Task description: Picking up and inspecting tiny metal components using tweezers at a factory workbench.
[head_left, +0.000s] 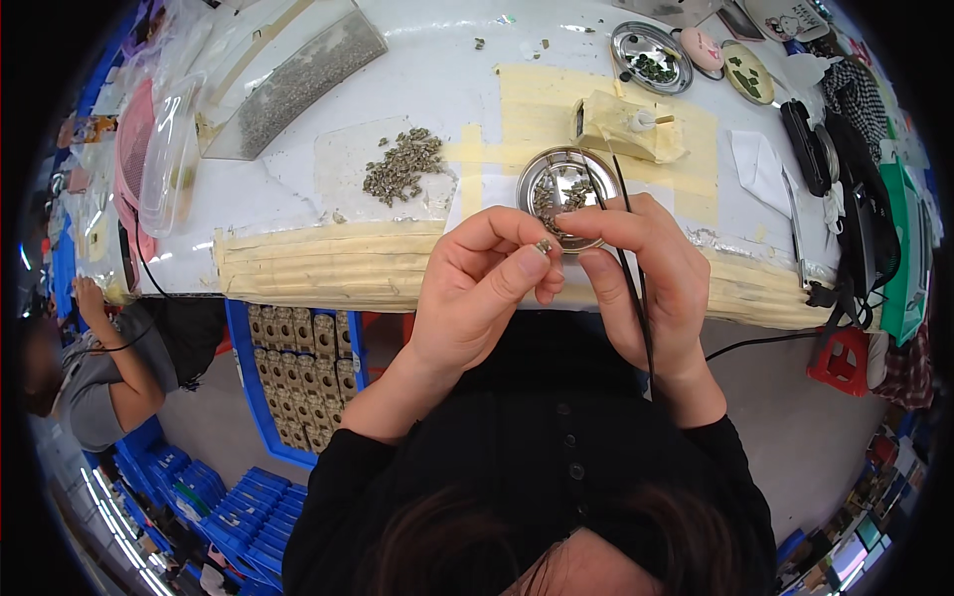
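Between the thumb and forefinger of my left hand [477,288] is a small metallic part [543,245], too small to name closely. My right hand [651,273] holds dark tweezers [628,238] against the palm, their tips pointing away from me. Its forefinger reaches toward the part; whether it touches cannot be made out. Just beyond my hands stands a round metal dish [528,181] with several small metallic pieces [547,199] in it. To its left a loose pile of similar pieces [402,166] lies on a clear sheet.
A tape-covered block [636,127] stands behind the dish. Farther right are a round tray [651,55] with dark bits and a black pouch [805,147]. A clear bin [298,84] of granules is at far left. Below the table edge sits a blue crate [260,397]; another person [119,368] is at left.
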Tool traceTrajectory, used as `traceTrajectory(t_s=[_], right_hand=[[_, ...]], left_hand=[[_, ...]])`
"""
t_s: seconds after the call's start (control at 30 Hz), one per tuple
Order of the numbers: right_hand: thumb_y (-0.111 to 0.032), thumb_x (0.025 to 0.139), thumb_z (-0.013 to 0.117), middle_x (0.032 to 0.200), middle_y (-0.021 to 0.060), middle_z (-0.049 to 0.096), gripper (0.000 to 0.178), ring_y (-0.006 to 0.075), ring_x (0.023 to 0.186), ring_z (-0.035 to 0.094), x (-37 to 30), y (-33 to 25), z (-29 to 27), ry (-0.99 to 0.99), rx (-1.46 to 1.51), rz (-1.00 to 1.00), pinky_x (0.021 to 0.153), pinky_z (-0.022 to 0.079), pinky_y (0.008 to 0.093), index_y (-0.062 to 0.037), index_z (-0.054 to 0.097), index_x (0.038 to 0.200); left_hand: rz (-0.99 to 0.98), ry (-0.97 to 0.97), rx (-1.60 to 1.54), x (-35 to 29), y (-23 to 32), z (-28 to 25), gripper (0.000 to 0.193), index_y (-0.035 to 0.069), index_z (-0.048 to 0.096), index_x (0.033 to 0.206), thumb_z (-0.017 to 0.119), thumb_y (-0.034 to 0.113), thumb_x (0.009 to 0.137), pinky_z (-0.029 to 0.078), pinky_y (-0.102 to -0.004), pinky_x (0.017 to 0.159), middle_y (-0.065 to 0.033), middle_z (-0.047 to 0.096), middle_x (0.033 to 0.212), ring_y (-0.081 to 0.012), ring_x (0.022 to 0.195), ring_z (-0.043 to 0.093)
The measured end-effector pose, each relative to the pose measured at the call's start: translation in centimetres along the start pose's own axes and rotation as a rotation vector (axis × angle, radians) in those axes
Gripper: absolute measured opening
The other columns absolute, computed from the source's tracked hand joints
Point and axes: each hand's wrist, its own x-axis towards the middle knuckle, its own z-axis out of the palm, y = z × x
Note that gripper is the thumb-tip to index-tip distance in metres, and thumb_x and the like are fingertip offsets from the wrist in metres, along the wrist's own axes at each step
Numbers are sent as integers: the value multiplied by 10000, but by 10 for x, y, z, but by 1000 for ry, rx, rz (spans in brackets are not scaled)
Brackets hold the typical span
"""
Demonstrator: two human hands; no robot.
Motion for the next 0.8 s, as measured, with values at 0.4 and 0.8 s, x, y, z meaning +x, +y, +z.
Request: traceTrajectory(t_s=[0.4, 0.8], right_hand=[[-30, 782, 709, 813, 98, 635, 197, 231, 707, 599, -2, 0, -2, -5, 14, -20, 624, 478, 296, -33, 682, 978], [-666, 936, 230, 903, 126, 636, 802, 274, 829, 616, -6, 3, -13, 98, -47, -258, 899, 447, 453, -1, 661, 1061]], left_hand=[[126, -78, 181, 3, -1, -10, 98, -29, 591, 1012, 595, -11, 916, 497, -268, 747, -88, 622, 952, -130, 835, 594], [697, 62, 1220, 3, 17, 6, 159, -44, 640, 937, 668, -95, 789, 451, -287, 683, -113, 632, 850, -187, 753, 577]])
